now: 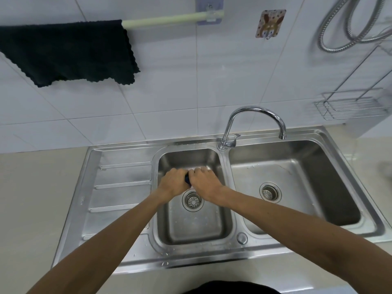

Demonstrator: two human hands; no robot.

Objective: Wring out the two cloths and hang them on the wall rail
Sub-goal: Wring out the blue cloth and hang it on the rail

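A dark cloth hangs spread over the pale green wall rail at the upper left. Over the left sink basin, my left hand and my right hand are clenched side by side around a rolled blue cloth. Only a small dark blue strip of it shows between the two fists; the rest is hidden inside them. The hands are above the basin's drain.
A chrome tap curves over the right basin. A ribbed draining board lies left of the basins. A wire rack and a shower hose are on the wall at right, and a rabbit hook is beside the rail.
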